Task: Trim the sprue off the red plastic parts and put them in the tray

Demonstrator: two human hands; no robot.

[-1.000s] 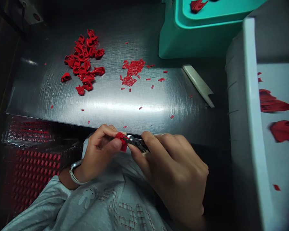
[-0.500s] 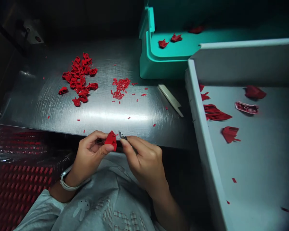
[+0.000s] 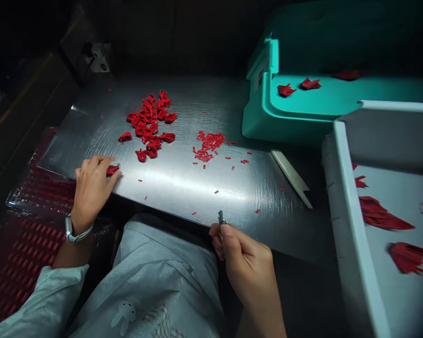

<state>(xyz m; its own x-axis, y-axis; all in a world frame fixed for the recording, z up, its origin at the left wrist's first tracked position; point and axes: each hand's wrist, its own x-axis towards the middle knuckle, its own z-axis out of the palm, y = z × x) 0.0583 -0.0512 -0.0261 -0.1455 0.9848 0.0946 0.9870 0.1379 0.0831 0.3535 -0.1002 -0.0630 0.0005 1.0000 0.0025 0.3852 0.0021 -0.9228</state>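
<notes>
My left hand (image 3: 91, 188) is at the table's left front edge, its fingers spread. A red plastic part (image 3: 112, 171) lies between thumb and fingertips, on the tabletop; whether the fingers touch it is hard to tell. My right hand (image 3: 246, 258) is closed around a craft knife (image 3: 221, 218), its short metal tip pointing up and away over the front edge. Most of its handle is hidden in the fist. Beyond my left hand is a heap of similar red parts (image 3: 150, 117). To the heap's right is a pile of tiny red chips (image 3: 209, 144).
A pale, flat plastic strip (image 3: 291, 178) lies right on the metal table (image 3: 183, 183). Behind it stands a turquoise bin (image 3: 285, 124) with red parts on it. A white box (image 3: 359, 225) holding red pieces is at right. Trays of red parts (image 3: 31, 249) sit low left.
My left hand has moved away from my right, carrying the red part to the table's left front edge, and its fingers have spread. The knife stays in my right hand. The view has shifted left.
</notes>
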